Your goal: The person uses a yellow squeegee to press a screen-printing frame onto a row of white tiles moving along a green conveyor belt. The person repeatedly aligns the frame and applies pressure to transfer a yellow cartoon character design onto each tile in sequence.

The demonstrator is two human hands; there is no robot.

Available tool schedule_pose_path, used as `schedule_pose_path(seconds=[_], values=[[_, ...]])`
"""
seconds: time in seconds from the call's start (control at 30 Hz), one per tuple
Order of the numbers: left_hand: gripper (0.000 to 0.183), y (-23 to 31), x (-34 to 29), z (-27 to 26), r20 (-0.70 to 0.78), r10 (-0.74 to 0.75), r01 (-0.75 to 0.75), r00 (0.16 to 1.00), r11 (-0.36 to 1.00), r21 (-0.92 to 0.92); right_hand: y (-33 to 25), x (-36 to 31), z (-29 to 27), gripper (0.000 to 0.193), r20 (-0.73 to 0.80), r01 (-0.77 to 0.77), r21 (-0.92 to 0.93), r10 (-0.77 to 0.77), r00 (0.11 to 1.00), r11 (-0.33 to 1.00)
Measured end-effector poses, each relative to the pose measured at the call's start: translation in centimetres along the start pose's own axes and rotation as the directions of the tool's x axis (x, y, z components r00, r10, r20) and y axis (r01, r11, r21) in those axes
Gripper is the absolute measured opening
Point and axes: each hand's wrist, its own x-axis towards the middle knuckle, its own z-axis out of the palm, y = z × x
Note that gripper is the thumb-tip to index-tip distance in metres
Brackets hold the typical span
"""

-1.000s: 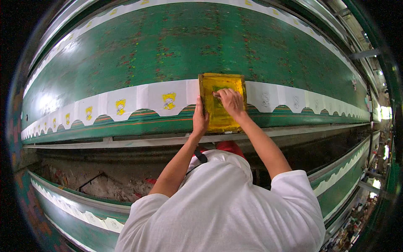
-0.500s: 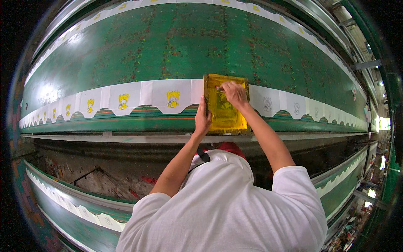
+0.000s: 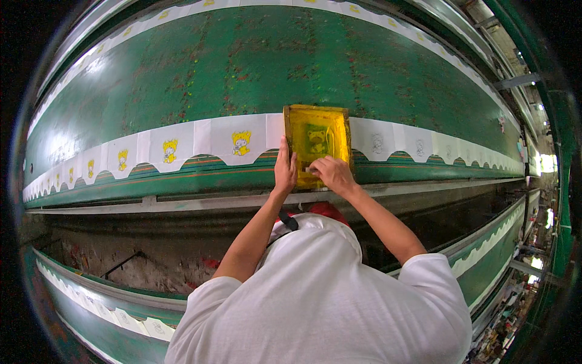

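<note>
A yellow screen printing frame [image 3: 334, 109] lies over the white strip of cloth pieces on the green table. My left hand [image 3: 285, 170] grips its left wall, fingers straight along the outside and thumb by the inner edge. My right hand [image 3: 332, 173] is closed inside the frame at its near end, around a small squeegee [image 3: 313, 170] mostly hidden by the fingers. Beyond that hand, a yellow-green figure shows on the mesh. Left of the frame, a cloth piece [image 3: 257, 134] bears a yellow-and-grey cartoon animal; to the right, another piece [image 3: 367, 130] carries only grey outlines.
The long green table [image 3: 273, 67] has paint specks and a second white strip [image 3: 242, 2] along its far edge. A metal rail [image 3: 212, 204] runs along its near side. Behind me stands another green table [image 3: 142, 346] with white cloth pieces. Clutter [image 3: 506, 327] lies at the far right.
My right hand has drawn the squeegee from the far end of the frame to the near end, uncovering the figure on the mesh. My left hand stays on the frame. The view shifted slightly.
</note>
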Motion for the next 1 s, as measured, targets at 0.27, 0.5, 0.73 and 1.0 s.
schedule_pose_path(seconds=[0.27,0.5,0.73,1.0], values=[[0.069,0.1,0.1,0.0,0.030,-0.063,0.062,0.998,0.998,0.023,7.3,7.3,-2.0,0.016,-0.192,-0.067,-0.168,0.034,0.981,0.983],[0.070,0.1,0.2,0.2,-0.008,-0.030,0.030,1.000,0.999,0.012,9.1,9.3,-0.4,0.018,-0.162,-0.143,-0.247,0.105,0.981,0.959],[0.069,0.2,0.1,0.2,0.010,-0.095,0.095,0.995,0.995,-0.005,3.9,2.9,1.4,0.014,-0.141,-0.123,-0.208,0.095,0.985,0.970],[0.071,-0.5,0.0,0.4,-0.027,-0.002,0.003,1.000,0.999,0.045,-0.7,-1.9,0.1,0.021,-0.022,-0.077,-0.179,0.074,0.997,0.981]])
